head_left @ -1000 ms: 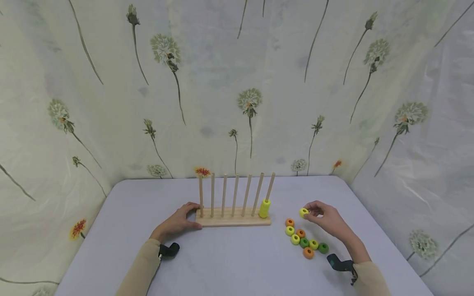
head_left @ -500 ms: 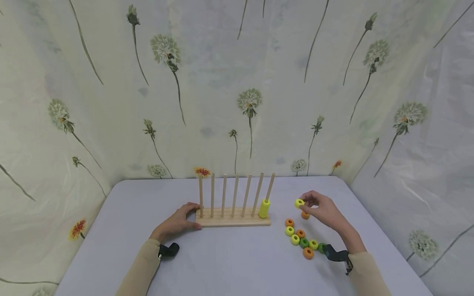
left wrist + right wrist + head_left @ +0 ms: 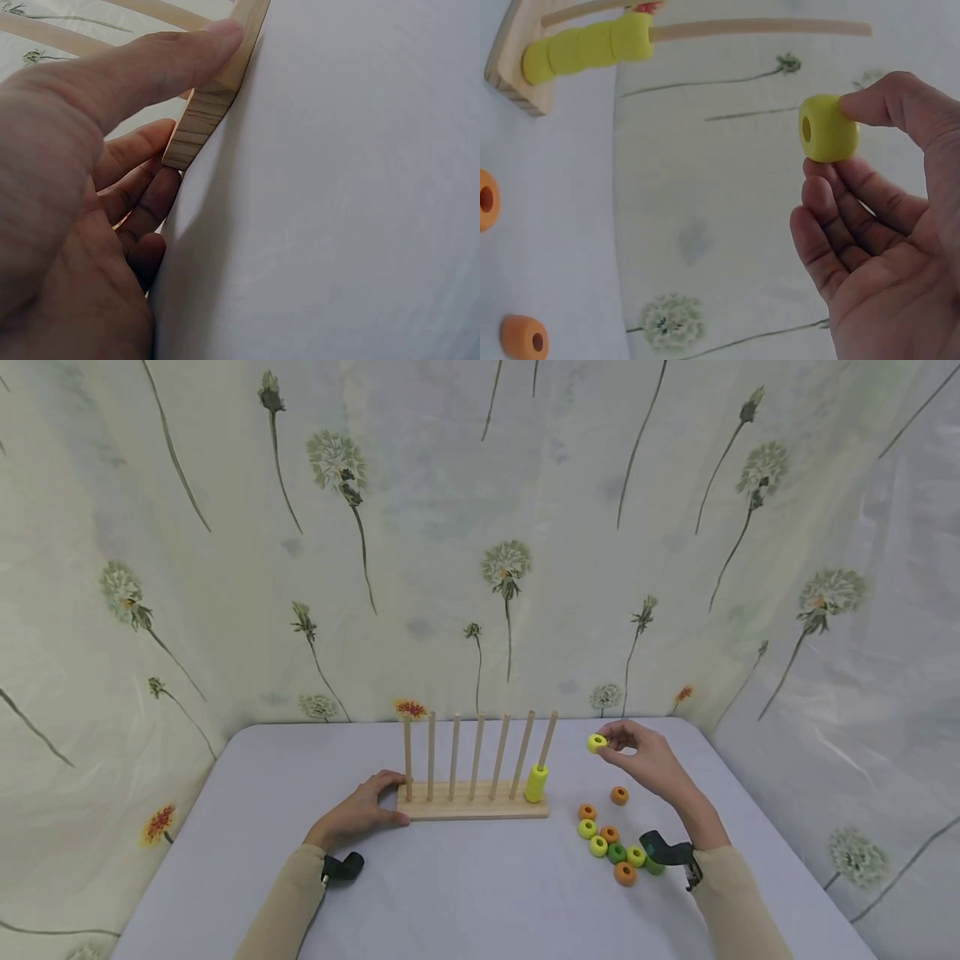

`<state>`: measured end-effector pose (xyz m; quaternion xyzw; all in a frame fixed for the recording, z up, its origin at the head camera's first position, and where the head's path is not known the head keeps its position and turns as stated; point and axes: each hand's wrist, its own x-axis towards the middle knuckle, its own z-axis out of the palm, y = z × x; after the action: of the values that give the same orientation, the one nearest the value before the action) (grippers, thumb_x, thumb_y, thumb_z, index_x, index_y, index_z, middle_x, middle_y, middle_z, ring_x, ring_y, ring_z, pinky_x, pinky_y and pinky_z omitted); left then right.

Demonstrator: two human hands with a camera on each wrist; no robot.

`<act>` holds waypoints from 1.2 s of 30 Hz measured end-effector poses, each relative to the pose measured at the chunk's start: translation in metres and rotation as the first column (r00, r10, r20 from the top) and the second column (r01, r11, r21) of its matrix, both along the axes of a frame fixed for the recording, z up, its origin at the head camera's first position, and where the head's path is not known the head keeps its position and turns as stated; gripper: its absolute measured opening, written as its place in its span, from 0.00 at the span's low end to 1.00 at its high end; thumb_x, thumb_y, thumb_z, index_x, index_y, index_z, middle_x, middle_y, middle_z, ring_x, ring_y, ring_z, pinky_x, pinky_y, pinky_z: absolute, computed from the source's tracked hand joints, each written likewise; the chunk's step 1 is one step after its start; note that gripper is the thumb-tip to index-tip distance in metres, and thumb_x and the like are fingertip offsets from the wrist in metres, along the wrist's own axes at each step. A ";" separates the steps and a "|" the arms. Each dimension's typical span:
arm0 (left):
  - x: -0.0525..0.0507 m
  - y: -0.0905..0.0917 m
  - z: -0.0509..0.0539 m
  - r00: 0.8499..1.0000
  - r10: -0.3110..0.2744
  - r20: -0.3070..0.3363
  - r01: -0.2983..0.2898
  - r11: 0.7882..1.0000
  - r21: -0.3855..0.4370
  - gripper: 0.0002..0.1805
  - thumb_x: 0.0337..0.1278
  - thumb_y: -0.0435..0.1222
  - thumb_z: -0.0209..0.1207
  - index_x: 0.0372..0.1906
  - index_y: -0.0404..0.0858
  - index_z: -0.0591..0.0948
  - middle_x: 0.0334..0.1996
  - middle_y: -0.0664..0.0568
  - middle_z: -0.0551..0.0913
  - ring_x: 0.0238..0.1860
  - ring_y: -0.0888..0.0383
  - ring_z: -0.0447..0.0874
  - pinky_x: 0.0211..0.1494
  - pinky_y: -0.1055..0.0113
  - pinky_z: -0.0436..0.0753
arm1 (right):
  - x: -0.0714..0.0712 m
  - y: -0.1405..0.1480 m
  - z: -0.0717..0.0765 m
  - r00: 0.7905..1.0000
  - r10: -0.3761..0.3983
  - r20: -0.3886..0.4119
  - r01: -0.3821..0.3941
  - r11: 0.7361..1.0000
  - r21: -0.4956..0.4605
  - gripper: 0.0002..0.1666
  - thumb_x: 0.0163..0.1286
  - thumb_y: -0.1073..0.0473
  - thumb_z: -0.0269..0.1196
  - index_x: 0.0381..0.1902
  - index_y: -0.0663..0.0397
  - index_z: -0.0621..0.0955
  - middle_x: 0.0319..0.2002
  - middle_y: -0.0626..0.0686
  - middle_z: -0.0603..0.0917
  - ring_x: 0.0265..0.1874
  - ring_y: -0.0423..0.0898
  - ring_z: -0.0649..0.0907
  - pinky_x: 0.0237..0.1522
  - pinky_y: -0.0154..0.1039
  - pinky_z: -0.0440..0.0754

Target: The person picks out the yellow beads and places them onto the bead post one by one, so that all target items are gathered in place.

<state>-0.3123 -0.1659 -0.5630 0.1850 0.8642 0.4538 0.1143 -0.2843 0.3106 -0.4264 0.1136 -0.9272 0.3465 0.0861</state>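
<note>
My right hand (image 3: 651, 762) pinches a yellow bead (image 3: 597, 742) between thumb and fingers, raised to the right of the rack; in the right wrist view the bead (image 3: 831, 129) shows its hole facing left. The wooden rack (image 3: 472, 811) has several upright pegs, and its rightmost peg (image 3: 550, 737) carries a stack of yellow beads (image 3: 536, 783). My left hand (image 3: 360, 812) grips the rack's left end, with the thumb at the front edge. In the left wrist view the thumb lies on the base (image 3: 201, 124) and the fingers curl round its far side.
Orange, yellow and green beads lie loose right of the rack, among them a lone orange bead (image 3: 619, 795) and an orange one nearest the front (image 3: 625, 873). The white table (image 3: 465, 893) ends at a flower-printed curtain (image 3: 420, 527).
My right hand has moved up and to the left with the yellow bead, away from the loose beads, uncovering an orange one. My left hand and the rack stay as they were.
</note>
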 end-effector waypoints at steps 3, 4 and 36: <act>-0.001 0.000 -0.001 1.000 0.003 0.008 -0.003 1.000 -0.003 0.42 0.40 0.50 0.74 0.65 0.44 0.72 0.67 0.51 0.68 0.73 0.46 0.56 0.74 0.42 0.54 | -0.002 -0.004 0.006 1.000 -0.005 -0.031 0.005 1.000 0.001 0.18 0.65 0.48 0.65 0.47 0.51 0.78 0.39 0.50 0.82 0.40 0.46 0.79 0.41 0.37 0.78; -0.001 0.000 -0.001 1.000 0.005 0.008 -0.005 1.000 -0.004 0.42 0.40 0.50 0.74 0.65 0.44 0.71 0.67 0.51 0.68 0.73 0.45 0.56 0.74 0.42 0.54 | -0.002 -0.006 0.008 0.999 -0.007 -0.040 0.007 1.000 -0.001 0.19 0.65 0.48 0.65 0.47 0.51 0.78 0.39 0.50 0.82 0.40 0.46 0.79 0.41 0.38 0.78; 0.001 0.001 0.002 1.000 0.014 0.007 -0.014 1.000 -0.025 0.43 0.41 0.49 0.74 0.66 0.43 0.71 0.67 0.51 0.67 0.74 0.46 0.55 0.75 0.43 0.54 | -0.012 -0.043 0.044 0.989 0.067 -0.135 -0.081 0.991 -0.105 0.22 0.65 0.45 0.64 0.52 0.51 0.78 0.42 0.52 0.81 0.43 0.48 0.79 0.47 0.47 0.77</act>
<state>-0.3114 -0.1648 -0.5606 0.1758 0.8705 0.4447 0.1165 -0.2959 0.2672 -0.3826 0.1654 -0.8942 0.3918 0.1399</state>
